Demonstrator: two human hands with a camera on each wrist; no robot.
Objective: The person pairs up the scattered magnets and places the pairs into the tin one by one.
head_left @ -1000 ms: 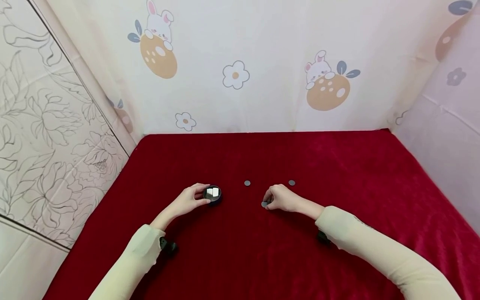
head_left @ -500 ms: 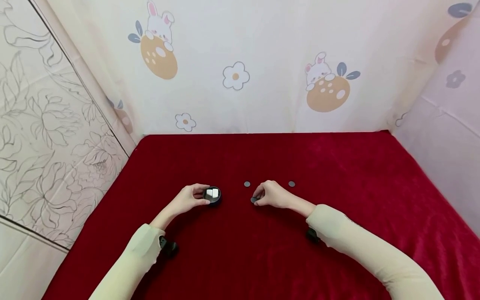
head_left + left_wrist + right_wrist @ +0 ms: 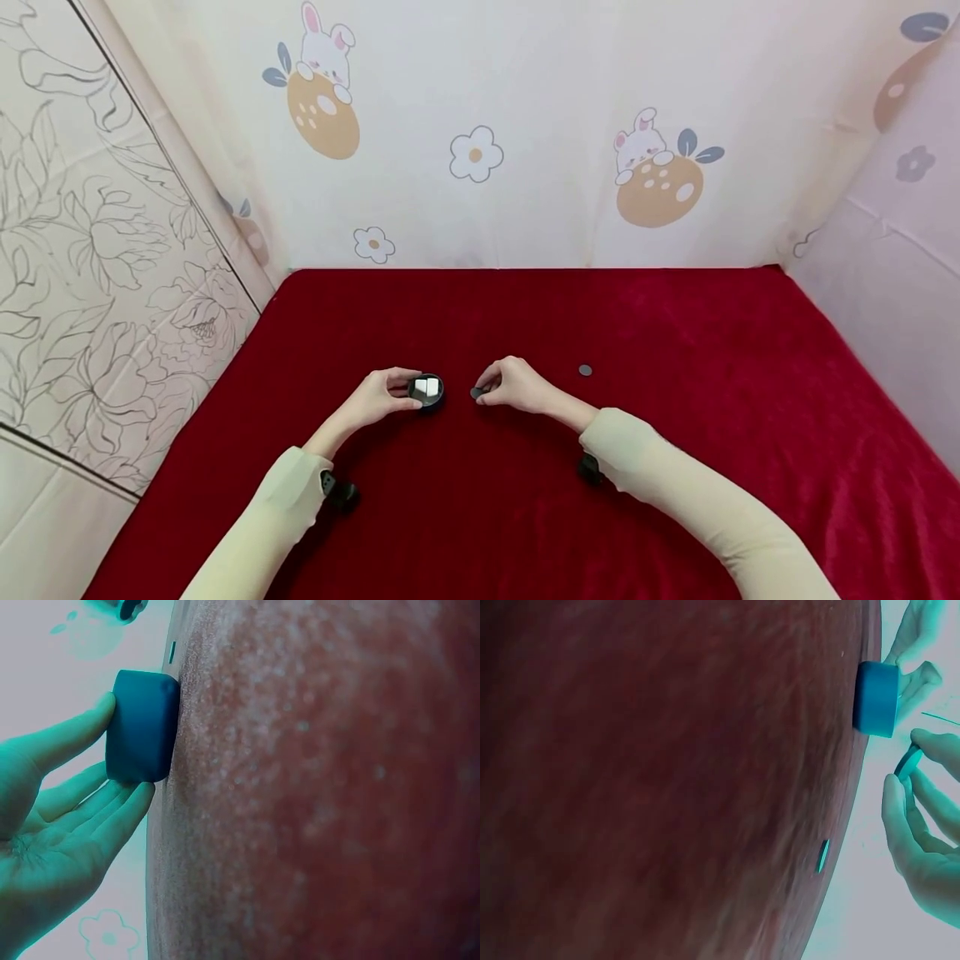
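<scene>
From my remote station I find the grey disc [image 3: 909,763] pinched between the right hand's [image 3: 517,385] thumb and fingers — raised clear of the red cloth [image 3: 480,500]. Just beside it, the left hand [image 3: 378,396] grips an upright dark-blue round container [image 3: 142,726] — two white blocks [image 3: 432,387] inside. Another disc [image 3: 585,370] lies farther right.

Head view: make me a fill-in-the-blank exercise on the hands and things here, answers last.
While the right hand pinches a thin round grey disc, the round dark-blue container is gripped by the ____.
Inside the container sit ____ white squarish blocks.
The plush cloth beneath is deep ____.
Missing words: left hand; two; red.
</scene>
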